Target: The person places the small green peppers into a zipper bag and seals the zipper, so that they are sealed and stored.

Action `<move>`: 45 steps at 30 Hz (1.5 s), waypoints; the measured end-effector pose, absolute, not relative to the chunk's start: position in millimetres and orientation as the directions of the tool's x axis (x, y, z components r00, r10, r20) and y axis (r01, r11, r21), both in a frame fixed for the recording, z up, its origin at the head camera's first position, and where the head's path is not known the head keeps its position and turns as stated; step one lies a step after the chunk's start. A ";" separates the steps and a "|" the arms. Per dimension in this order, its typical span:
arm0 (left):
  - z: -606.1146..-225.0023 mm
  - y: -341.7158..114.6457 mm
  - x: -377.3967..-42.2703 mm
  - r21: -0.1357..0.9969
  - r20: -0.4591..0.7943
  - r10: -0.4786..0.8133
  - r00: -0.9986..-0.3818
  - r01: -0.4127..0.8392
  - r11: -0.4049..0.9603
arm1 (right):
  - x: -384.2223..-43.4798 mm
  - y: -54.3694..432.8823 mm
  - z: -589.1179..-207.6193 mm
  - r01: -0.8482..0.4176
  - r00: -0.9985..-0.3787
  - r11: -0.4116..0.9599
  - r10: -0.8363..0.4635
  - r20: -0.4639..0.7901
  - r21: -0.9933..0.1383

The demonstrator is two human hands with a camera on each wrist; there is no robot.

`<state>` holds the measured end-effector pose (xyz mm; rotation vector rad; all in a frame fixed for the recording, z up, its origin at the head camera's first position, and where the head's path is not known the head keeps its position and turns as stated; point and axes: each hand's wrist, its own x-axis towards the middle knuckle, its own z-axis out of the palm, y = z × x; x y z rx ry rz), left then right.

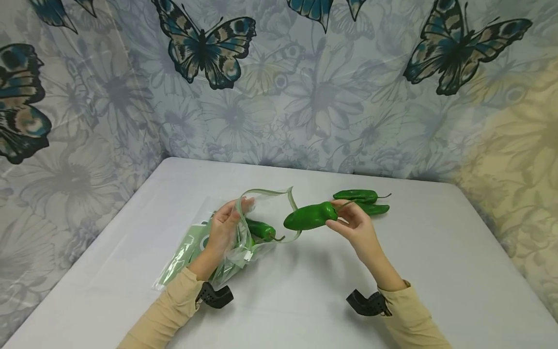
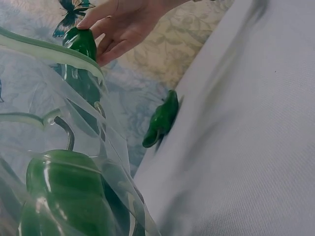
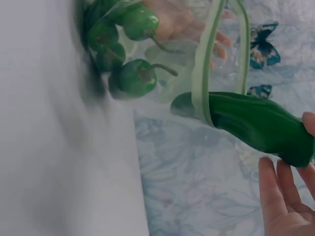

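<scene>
My right hand (image 1: 355, 225) pinches a long green pepper (image 1: 309, 216) near its stem end, the stem pointing back over the fingers. The pepper's narrow tip shows through clear plastic just inside the mouth of a zip bag (image 3: 201, 73). My left hand (image 1: 224, 225) grips the bag near its green-edged mouth, which stands wide apart. Several green peppers (image 3: 133, 78) lie inside the bag, stems toward the mouth. In the left wrist view, one bagged pepper (image 2: 66, 191) is close to the camera.
Two more green peppers (image 1: 355, 195) lie on the white table (image 1: 436, 242) behind my right hand. The bag's green printed part (image 1: 185, 249) rests on the table under my left forearm. A butterfly-patterned wall covering (image 1: 322, 106) borders the table's far edge.
</scene>
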<state>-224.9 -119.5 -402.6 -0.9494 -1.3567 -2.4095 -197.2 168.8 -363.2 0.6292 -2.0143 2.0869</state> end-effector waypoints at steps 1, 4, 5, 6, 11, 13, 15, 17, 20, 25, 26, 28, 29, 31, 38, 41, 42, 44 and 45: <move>-402.1 -118.8 -225.3 0.681 0.632 0.116 -0.766 0.477 -0.555 | -197.4 168.6 -362.9 -0.393 -0.900 -0.064 -0.178 0.398 -0.917; -401.0 -116.7 -226.2 0.679 0.630 0.116 -0.768 0.474 -0.560 | -196.9 167.5 -361.8 -0.366 -0.902 -0.085 -0.214 0.376 -0.927; -400.7 -116.0 -226.5 0.678 0.631 0.117 -0.767 0.472 -0.563 | -196.4 167.1 -361.6 -0.363 -0.900 -0.095 -0.223 0.376 -0.927; -400.4 -115.4 -226.7 0.678 0.632 0.118 -0.766 0.472 -0.563 | -195.8 166.8 -361.4 -0.360 -0.898 -0.106 -0.229 0.375 -0.927; -400.9 -115.3 -226.0 0.682 0.627 0.116 -0.770 0.471 -0.559 | -194.9 164.8 -360.4 -0.333 -0.908 -0.118 -0.227 0.352 -0.936; -401.8 -116.0 -225.3 0.683 0.624 0.112 -0.774 0.470 -0.559 | -195.3 164.0 -359.0 -0.330 -0.908 -0.104 -0.236 0.346 -0.938; -403.4 -116.4 -224.8 0.685 0.621 0.113 -0.776 0.467 -0.559 | -196.1 163.6 -356.3 -0.330 -0.909 -0.073 -0.246 0.338 -0.941; -404.1 -116.2 -224.3 0.688 0.622 0.117 -0.774 0.469 -0.554 | -197.3 163.5 -352.1 -0.325 -0.913 -0.028 -0.252 0.321 -0.945; -406.4 -116.0 -223.0 0.691 0.625 0.123 -0.771 0.472 -0.547 | -200.4 161.7 -345.4 -0.286 -0.930 0.051 -0.257 0.264 -0.957; -408.1 -115.9 -223.1 0.688 0.630 0.127 -0.766 0.475 -0.549 | -208.1 154.5 -337.3 -0.210 -0.946 0.107 -0.274 0.174 -0.972; -407.9 -116.0 -223.7 0.685 0.632 0.128 -0.764 0.475 -0.552 | -209.6 153.4 -336.6 -0.200 -0.946 0.108 -0.280 0.163 -0.974; -406.8 -116.6 -225.0 0.681 0.640 0.131 -0.757 0.480 -0.553 | -212.1 151.9 -336.2 -0.181 -0.942 0.098 -0.303 0.144 -0.979; -406.3 -117.0 -225.6 0.679 0.643 0.129 -0.755 0.483 -0.553 | -213.2 151.3 -336.5 -0.173 -0.940 0.094 -0.312 0.136 -0.980; -405.6 -117.8 -226.3 0.674 0.649 0.124 -0.751 0.491 -0.553 | -214.3 150.3 -338.0 -0.161 -0.939 0.089 -0.322 0.125 -0.983; -405.6 -118.5 -219.9 0.676 0.648 0.117 -0.753 0.497 -0.544 | -210.2 144.7 -348.4 -0.147 -0.934 0.081 -0.339 0.112 -0.986; -406.1 -117.6 -218.8 0.687 0.643 0.129 -0.755 0.495 -0.531 | -207.6 142.8 -351.3 -0.142 -0.935 0.094 -0.341 0.102 -0.985; -406.0 -117.3 -219.4 0.691 0.640 0.132 -0.757 0.493 -0.529 | -207.2 142.0 -351.6 -0.143 -0.935 0.100 -0.340 0.102 -0.985; -405.3 -117.0 -221.1 0.693 0.638 0.130 -0.759 0.492 -0.527 | -207.5 140.2 -352.2 -0.149 -0.934 0.105 -0.342 0.105 -0.983; -404.8 -116.9 -222.0 0.693 0.637 0.128 -0.760 0.491 -0.528 | -207.8 139.4 -352.5 -0.151 -0.934 0.109 -0.342 0.105 -0.983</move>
